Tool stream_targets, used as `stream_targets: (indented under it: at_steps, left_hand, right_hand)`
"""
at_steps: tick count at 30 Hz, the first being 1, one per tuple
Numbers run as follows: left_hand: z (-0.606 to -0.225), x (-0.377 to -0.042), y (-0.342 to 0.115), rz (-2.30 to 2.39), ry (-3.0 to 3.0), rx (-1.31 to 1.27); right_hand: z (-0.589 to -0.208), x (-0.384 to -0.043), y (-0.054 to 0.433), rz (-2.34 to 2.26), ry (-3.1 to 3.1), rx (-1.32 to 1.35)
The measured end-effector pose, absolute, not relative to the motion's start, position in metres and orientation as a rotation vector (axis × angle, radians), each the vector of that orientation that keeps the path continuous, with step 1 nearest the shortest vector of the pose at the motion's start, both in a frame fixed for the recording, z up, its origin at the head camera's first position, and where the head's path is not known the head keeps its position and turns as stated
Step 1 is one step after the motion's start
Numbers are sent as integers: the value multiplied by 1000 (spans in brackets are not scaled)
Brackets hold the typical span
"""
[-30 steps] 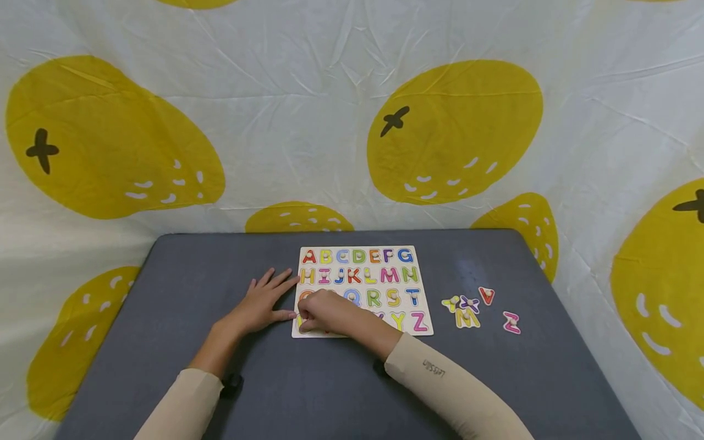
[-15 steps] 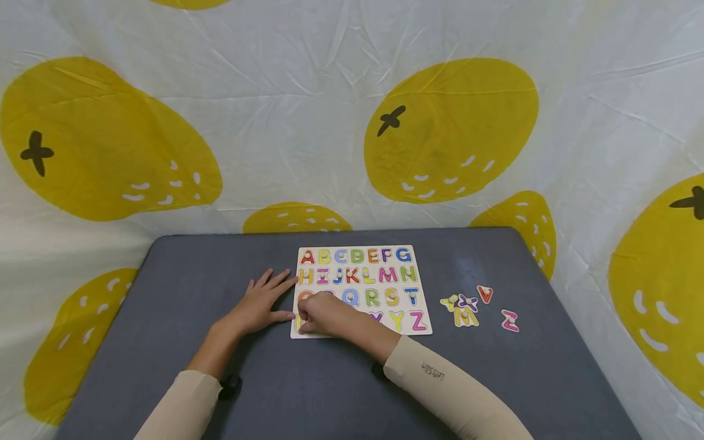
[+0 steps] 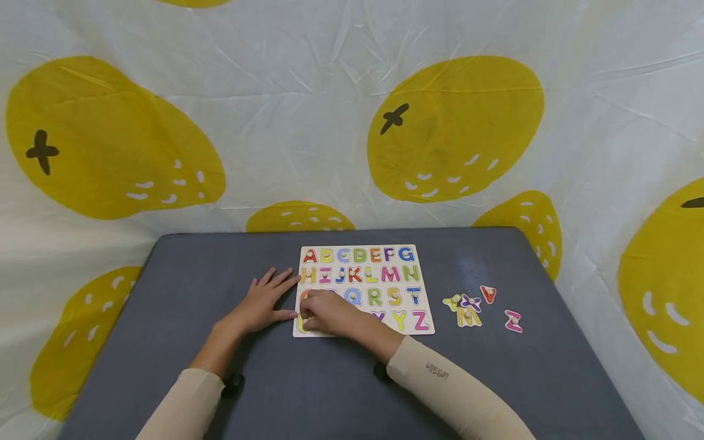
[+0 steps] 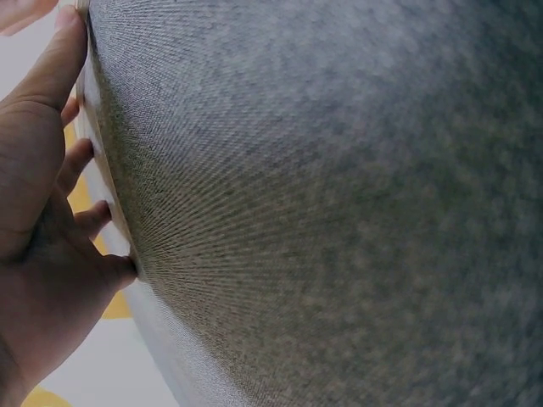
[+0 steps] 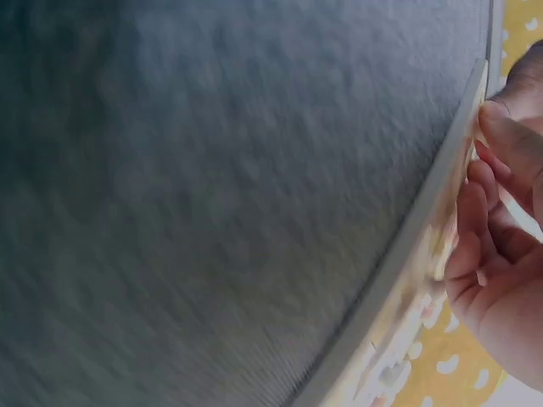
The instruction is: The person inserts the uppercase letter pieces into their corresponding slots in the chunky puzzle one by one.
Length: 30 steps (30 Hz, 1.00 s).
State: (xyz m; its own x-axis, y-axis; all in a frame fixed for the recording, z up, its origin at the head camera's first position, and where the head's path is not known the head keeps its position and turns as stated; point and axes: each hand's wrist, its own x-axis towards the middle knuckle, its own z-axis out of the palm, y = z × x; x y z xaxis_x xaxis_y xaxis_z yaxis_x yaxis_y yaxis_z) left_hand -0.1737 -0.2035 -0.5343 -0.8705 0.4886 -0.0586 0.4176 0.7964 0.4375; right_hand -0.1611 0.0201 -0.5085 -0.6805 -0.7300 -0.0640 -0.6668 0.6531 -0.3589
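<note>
A pale wooden alphabet puzzle board [image 3: 385,285] lies on the dark table, with knobbed letters filling its upper rows. My right hand [image 3: 332,311] is over the board's lower left corner, fingers curled and thumb and forefinger pinching a yellow letter piece [image 3: 300,326], mostly hidden under the hand. In the right wrist view, the right thumb [image 5: 513,140] reaches down at the board's near edge. Spread flat at the left side, my left hand [image 3: 261,307] has its thumb and fingertips against the board's edge. The left wrist view shows the left thumb [image 4: 53,72] at that edge.
Several loose knobbed letters lie right of the board: a Y [image 3: 452,302], an X [image 3: 471,304] and a W [image 3: 469,317] close together, a red V [image 3: 487,294] behind, a pink Z [image 3: 513,321] farther right. A fruit-patterned curtain [image 3: 308,153] hangs behind the table [image 3: 308,391].
Both hands stay in nearly the same place. The right fingers shift very slightly over the corner letter; the loose letters lie as before.
</note>
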Motion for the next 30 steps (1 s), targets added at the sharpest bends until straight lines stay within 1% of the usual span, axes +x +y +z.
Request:
stream_targets:
  at_steps: [11, 16, 22, 30]
  left_hand:
    - [-532, -172, -204, 639, 2817, 718]
    - [-532, -173, -203, 636, 2815, 730]
    - [-532, -174, -203, 621, 2813, 710]
    - [-532, -174, -203, 619, 2797, 716]
  right_hand:
    - [-509, -160, 20, -444, 2696, -1162]
    - [-505, -162, 32, -463, 2675, -1104]
    - [-498, -165, 64, -563, 2653, -1077]
    - [-486, -168, 133, -761, 2668, -1020]
